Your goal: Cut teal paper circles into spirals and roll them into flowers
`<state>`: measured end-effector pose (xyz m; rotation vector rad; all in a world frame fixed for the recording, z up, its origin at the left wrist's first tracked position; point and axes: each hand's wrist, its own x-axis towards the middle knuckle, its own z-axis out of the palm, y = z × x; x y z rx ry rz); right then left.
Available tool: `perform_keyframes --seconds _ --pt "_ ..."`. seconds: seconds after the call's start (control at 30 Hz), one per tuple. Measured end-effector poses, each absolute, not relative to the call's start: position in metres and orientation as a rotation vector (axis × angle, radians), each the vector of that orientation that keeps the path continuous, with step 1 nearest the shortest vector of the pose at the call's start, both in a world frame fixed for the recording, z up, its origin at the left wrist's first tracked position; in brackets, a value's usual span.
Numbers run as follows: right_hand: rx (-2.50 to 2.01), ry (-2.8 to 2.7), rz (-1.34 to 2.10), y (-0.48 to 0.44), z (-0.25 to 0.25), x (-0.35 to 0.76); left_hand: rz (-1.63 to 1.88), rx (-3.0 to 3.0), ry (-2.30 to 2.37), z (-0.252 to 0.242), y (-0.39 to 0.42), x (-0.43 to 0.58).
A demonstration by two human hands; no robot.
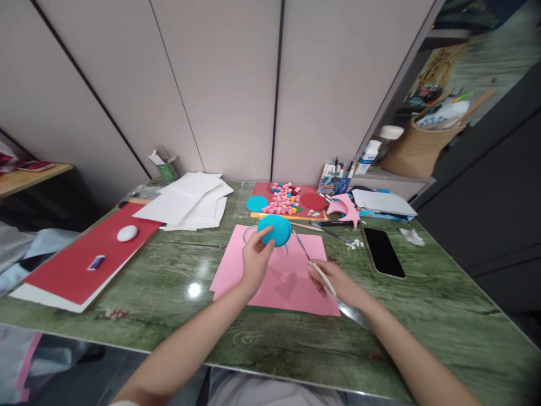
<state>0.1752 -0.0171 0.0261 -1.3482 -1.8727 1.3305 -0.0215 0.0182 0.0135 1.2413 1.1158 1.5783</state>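
Raised over the pink paper sheets (270, 282), my left hand (257, 256) pinches a round blue paper disc (274, 230). A thin blue strip hangs below the disc's edge. My right hand (332, 282) grips a pair of scissors (321, 275) with pale handles, blades pointing up and left toward the disc. The blades look apart from the paper. Behind the disc, part of a thin ring (249, 234) shows on the pink sheets. Farther back, another blue circle (257, 203) lies beside a pile of small pink, blue and yellow pieces (283, 200).
White sheets (181, 200) and red paper (84, 265) with a white oval object (127, 233) and a small purple item (97, 263) lie left. A phone (384, 252), pink scraps (344, 208), a marker box (333, 179) and a woven basket (418, 149) are at the right.
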Motion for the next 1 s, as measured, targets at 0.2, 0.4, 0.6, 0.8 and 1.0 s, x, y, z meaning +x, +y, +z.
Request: perform_keyframes --seconds 0.2,0.4,0.6,0.8,1.0 --pt "-1.433 -1.82 1.189 -0.0145 0.0197 0.1718 1.546 1.287 1.18 0.0161 0.0134 -0.018" --pt "-1.433 -1.839 1.154 -0.0144 0.0184 0.1711 1.541 1.434 1.177 0.0168 0.0093 -0.0164" --pt "-1.445 -1.866 1.103 -0.0134 0.0169 0.1728 1.549 1.436 1.176 0.0148 0.0097 -0.0165" --pt "-1.446 -1.876 1.107 -0.0141 0.0191 0.1712 1.543 1.415 1.195 0.0177 0.0091 -0.017" --pt "-1.442 -1.869 1.115 -0.0146 0.0227 0.1696 1.545 1.402 1.181 0.0188 0.0091 -0.0164"
